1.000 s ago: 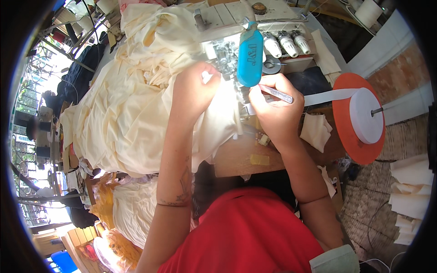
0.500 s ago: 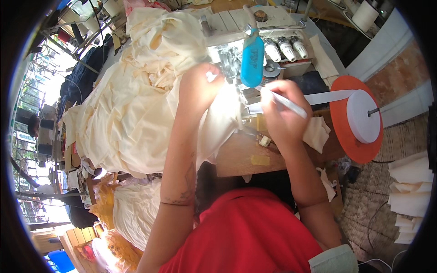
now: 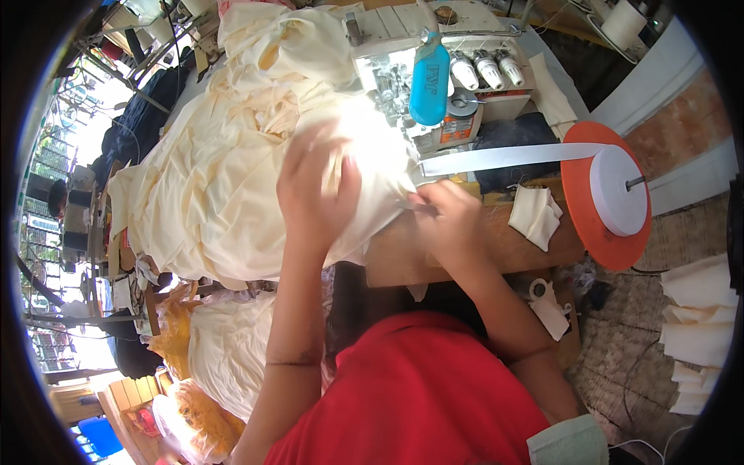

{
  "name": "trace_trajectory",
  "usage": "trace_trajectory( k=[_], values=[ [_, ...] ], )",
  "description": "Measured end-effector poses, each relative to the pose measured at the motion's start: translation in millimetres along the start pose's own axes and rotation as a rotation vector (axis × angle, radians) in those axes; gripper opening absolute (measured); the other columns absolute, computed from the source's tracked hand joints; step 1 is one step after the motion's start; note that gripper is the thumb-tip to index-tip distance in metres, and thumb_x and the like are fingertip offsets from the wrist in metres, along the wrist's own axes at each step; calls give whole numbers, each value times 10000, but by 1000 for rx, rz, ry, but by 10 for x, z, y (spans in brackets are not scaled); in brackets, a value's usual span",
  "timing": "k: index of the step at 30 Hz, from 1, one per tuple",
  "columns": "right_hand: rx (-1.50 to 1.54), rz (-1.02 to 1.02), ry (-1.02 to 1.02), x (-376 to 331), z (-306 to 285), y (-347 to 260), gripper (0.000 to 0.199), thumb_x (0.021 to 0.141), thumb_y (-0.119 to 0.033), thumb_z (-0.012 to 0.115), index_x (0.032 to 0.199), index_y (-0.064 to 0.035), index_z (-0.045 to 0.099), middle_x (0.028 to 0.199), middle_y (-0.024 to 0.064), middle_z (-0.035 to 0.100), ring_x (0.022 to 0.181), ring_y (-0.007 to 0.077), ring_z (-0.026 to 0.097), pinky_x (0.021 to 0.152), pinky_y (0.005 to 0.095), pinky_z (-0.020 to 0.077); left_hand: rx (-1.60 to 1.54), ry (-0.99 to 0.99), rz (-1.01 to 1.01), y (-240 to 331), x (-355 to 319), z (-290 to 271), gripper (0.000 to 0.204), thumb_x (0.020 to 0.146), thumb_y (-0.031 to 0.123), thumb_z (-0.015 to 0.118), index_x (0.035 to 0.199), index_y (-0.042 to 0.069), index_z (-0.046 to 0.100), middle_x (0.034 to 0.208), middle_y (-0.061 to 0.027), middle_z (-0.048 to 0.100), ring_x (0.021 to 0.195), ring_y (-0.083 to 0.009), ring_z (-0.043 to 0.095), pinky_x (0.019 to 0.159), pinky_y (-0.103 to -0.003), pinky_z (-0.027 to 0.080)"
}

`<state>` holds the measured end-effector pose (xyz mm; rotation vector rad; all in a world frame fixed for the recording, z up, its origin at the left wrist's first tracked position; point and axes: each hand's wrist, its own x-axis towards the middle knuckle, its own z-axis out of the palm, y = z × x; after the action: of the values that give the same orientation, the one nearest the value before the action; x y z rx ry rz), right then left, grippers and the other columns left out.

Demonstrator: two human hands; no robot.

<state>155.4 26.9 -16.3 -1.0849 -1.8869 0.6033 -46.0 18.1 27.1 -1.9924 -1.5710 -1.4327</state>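
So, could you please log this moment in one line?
left hand: open over cream cloth | right hand: at cloth edge | white tape: from roll toward sewing machine

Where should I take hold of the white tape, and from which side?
Probably pinch the white tape midway, coming from the person's near side: it stretches as a narrow strip from the roll toward the sewing machine, both long edges exposed.

A blue object point(image 3: 99, 436) sat at lower left near a crumpled orange bag point(image 3: 205, 415), with dark cloth point(image 3: 130, 138) farther up.
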Motion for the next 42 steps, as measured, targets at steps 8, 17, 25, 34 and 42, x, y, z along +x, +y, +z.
trace_trajectory(
  k=[8,17,25,34,42],
  values=[
    [654,427,-104,-6,-58,-6,119,909,-84,702,980,12,701,858,10,690,798,67,629,684,254,488,-71,-169,-24,78,-403,309,457,763,-3,630,1215,54,667,1221,-155,691,1271,-348,580,1181,-498,300],
    [975,631,131,247,290,110,186,887,7,728,976,-58,578,840,-14,600,565,22,422,507,210,320,-178,-127,-70,7,-256,212,352,818,18,620,1164,-12,677,1119,-170,718,1111,-343,677,1084,-458,447],
    [952,619,-49,177,76,84,102,916,-18,673,987,-8,601,791,-8,624,559,37,453,503,235,355,-285,-192,-301,-10,-48,44,340,777,-71,580,1077,6,719,981,-139,737,937,-322,713,885,-351,563],
    [991,547,-178,82,78,196,207,907,-141,755,1022,27,714,720,-26,631,508,17,428,456,198,309,-94,-274,-109,366,-256,148,342,823,127,740,1161,84,722,1203,-95,704,1204,-304,635,1161,-531,336],
    [924,571,-133,92,158,147,193,912,-178,766,972,2,728,729,-30,638,543,12,444,478,198,321,-189,-300,-82,53,-63,164,322,799,69,737,1120,88,730,1137,-95,727,1160,-289,664,1144,-520,365]
  ],
)
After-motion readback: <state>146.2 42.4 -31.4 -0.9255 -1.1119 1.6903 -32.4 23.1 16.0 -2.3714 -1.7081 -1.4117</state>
